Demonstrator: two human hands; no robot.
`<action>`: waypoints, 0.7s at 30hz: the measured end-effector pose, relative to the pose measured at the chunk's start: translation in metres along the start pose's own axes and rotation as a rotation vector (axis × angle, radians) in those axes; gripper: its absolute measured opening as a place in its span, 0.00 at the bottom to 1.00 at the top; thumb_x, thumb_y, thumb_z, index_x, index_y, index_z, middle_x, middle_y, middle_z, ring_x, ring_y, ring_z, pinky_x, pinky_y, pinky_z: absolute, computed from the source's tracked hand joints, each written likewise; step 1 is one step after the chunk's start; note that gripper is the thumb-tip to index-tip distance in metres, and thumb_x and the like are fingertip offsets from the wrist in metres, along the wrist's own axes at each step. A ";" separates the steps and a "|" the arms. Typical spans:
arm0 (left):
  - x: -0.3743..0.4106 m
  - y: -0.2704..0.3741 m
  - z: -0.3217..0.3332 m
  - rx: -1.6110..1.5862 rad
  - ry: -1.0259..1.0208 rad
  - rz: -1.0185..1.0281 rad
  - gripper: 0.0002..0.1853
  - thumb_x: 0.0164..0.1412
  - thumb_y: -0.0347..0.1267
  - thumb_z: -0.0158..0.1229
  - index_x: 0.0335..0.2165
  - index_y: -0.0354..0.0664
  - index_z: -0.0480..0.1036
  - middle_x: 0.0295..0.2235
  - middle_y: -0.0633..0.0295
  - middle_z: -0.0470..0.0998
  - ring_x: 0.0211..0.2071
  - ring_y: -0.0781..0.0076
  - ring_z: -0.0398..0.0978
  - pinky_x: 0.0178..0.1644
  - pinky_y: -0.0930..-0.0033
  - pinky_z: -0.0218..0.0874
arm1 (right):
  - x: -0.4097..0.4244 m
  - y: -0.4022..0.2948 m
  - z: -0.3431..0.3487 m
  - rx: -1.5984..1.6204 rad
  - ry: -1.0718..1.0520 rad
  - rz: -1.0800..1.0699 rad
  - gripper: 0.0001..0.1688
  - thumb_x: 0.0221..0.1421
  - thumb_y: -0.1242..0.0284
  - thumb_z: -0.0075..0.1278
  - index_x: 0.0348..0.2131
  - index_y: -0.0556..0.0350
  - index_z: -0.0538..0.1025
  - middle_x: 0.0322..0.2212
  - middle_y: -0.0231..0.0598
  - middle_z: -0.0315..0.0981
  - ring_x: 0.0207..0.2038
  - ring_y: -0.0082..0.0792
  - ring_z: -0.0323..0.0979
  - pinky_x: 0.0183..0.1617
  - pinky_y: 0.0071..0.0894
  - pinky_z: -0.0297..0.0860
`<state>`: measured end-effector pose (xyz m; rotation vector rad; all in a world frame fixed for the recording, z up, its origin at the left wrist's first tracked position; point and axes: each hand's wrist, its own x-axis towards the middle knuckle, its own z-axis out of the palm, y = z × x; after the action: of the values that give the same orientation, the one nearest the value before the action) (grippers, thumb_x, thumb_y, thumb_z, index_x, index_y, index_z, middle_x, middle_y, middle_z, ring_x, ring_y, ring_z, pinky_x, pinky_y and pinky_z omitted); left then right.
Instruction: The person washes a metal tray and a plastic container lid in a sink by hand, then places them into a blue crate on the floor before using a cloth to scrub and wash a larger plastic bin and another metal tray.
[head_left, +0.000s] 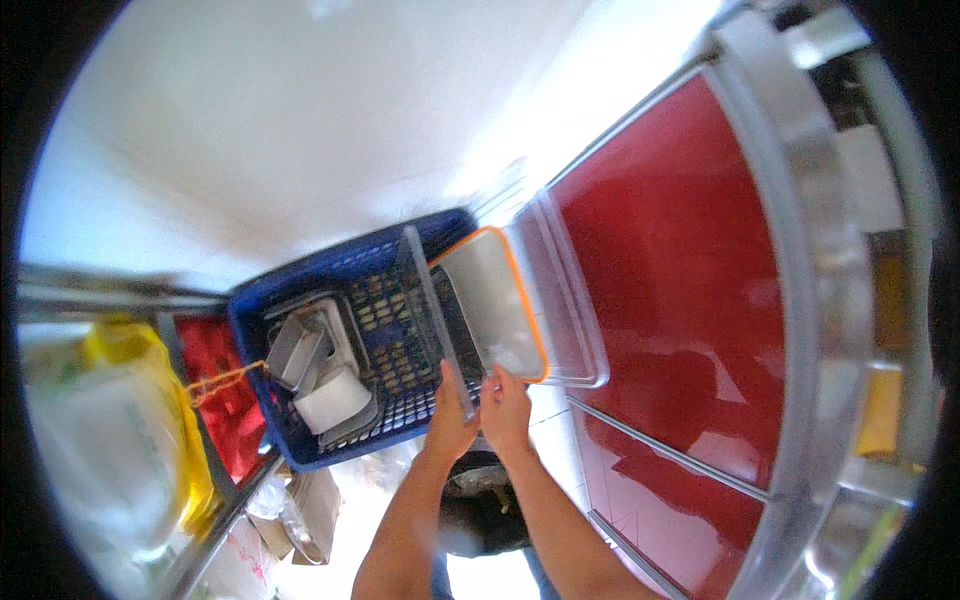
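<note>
My left hand grips the lower end of a clear plastic panel or lid, which stands on edge over the basket. Close beside it, my right hand pinches the near edge of a pale rectangular tray or lid with an orange rim. Both pieces are tilted over the right part of a blue perforated plastic basket. In the basket's left part lie a metal loaf-shaped tin, a rounded white container and a rectangular tray partly under them.
A clear plastic container or lid sits right of the tray, before glossy red cabinet panels. On the left are a yellow and white plastic bag, a red item and an orange string. A cardboard box lies lower down.
</note>
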<state>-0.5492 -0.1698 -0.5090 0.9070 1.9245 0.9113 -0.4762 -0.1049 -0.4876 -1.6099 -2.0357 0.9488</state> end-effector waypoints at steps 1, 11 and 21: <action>-0.003 0.013 -0.007 -0.063 -0.069 -0.084 0.47 0.42 0.30 0.59 0.55 0.30 0.39 0.52 0.38 0.53 0.52 0.45 0.56 0.54 0.61 0.49 | -0.015 -0.001 -0.009 0.098 0.098 0.045 0.13 0.50 0.74 0.45 0.37 0.62 0.70 0.22 0.41 0.67 0.24 0.34 0.68 0.28 0.30 0.65; -0.188 0.146 -0.053 0.465 -0.644 0.008 0.26 0.48 0.32 0.51 0.46 0.31 0.61 0.39 0.41 0.67 0.42 0.47 0.65 0.47 0.57 0.56 | -0.220 -0.096 -0.299 0.281 -0.123 0.545 0.07 0.45 0.74 0.52 0.24 0.57 0.67 0.17 0.32 0.66 0.21 0.23 0.64 0.24 0.23 0.62; -0.386 0.407 0.064 0.016 -0.774 0.904 0.17 0.54 0.30 0.49 0.43 0.38 0.65 0.37 0.50 0.71 0.35 0.54 0.70 0.40 0.63 0.62 | -0.364 0.024 -0.629 -0.308 0.820 0.101 0.02 0.46 0.81 0.46 0.23 0.60 0.68 0.22 0.43 0.65 0.22 0.40 0.65 0.24 0.31 0.62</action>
<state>-0.2269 -0.2799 -0.0584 1.8658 0.8240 0.8218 0.0548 -0.2777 -0.0218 -1.8468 -1.5552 -0.0539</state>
